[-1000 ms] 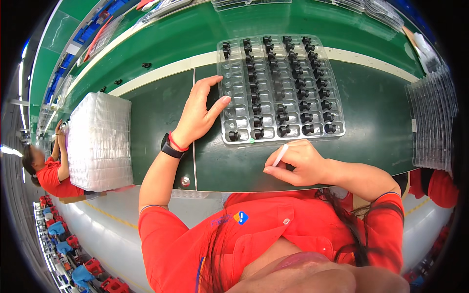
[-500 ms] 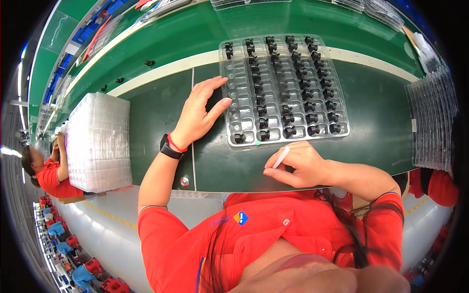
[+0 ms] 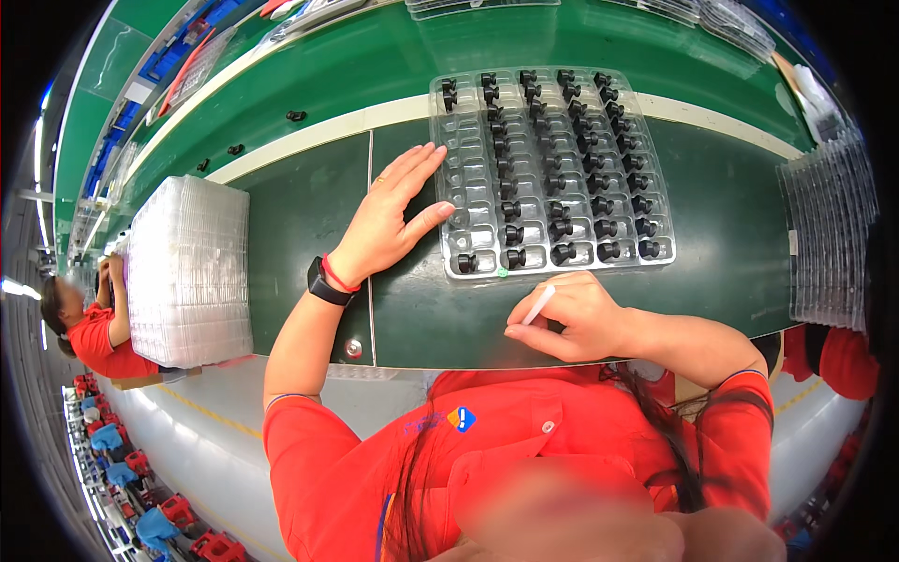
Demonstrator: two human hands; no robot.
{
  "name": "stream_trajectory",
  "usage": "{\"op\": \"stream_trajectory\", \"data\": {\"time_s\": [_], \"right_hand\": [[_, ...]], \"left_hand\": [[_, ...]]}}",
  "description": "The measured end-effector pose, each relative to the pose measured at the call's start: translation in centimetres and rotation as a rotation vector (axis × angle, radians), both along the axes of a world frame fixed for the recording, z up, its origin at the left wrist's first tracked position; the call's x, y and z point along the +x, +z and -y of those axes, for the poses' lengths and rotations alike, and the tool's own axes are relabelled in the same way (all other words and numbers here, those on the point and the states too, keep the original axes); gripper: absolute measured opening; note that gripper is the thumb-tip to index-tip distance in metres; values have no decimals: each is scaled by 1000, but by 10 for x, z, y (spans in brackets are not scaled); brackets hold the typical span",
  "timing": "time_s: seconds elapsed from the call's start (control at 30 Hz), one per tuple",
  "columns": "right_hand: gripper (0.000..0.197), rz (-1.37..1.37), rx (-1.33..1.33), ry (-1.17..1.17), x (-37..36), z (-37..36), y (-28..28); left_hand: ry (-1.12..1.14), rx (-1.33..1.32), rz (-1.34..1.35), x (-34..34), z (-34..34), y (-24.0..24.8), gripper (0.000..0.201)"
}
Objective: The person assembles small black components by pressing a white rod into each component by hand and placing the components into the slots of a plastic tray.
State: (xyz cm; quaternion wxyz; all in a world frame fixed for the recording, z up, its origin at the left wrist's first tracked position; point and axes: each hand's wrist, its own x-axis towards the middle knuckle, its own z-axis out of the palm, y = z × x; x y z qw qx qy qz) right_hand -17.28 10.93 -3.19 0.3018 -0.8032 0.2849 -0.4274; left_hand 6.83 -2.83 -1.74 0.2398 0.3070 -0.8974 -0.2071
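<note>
A clear plastic tray (image 3: 476, 240) lies on the dark green table, its pockets holding several small black flanged cylindrical parts (image 3: 563, 254). Most pockets of its left column are bare. My left hand (image 3: 389, 215) is open, fingers stretched out, the fingertips at the tray's left edge. Below the tray's near edge, my right hand (image 3: 571, 317) is closed around a slim white stick (image 3: 538, 304); its exact kind does not show. A small green dot (image 3: 503, 273) marks the tray's near rim.
A tall stack of clear trays (image 3: 192, 272) stands at left, another stack (image 3: 829, 234) at right. Loose black parts (image 3: 296, 116) lie on the green strip (image 3: 365, 84) beyond the pale rail. A co-worker in a red shirt (image 3: 98, 342) is at far left.
The tray has slid slightly to the right, and my left hand's fingers have shifted right with it. The loose black parts beyond the rail have also moved a little rightward. My right hand stays put.
</note>
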Motion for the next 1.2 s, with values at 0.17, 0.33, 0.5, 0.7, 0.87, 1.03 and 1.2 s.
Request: {"op": "stream_trajectory", "data": {"time_s": [0.17,0.33,0.5,0.7,0.87,1.03,1.2], "right_hand": [[10,6,50,-12,-1,0,1],[9,34,46,-30,0,-2,0],[8,26,27,-30,-1,-2,1],[8,12,5,-30,1,-1,-2],[8,20,1,-27,1,-1,-3],[8,21,-4,-29,1,-2,-2],[8,21,-8,-28,0,-2,2]], "left_hand": [[0,-15,-6,-1,2,0,57],[156,-89,-21,12,21,1,53],[454,-405,-7,59,102,-27,47],[624,-390,46,92,166,-42,44],[604,-423,81,93,175,-40,24],[695,-481,-46,90,164,-35,16],[725,-514,-163,86,153,-27,15]]}}
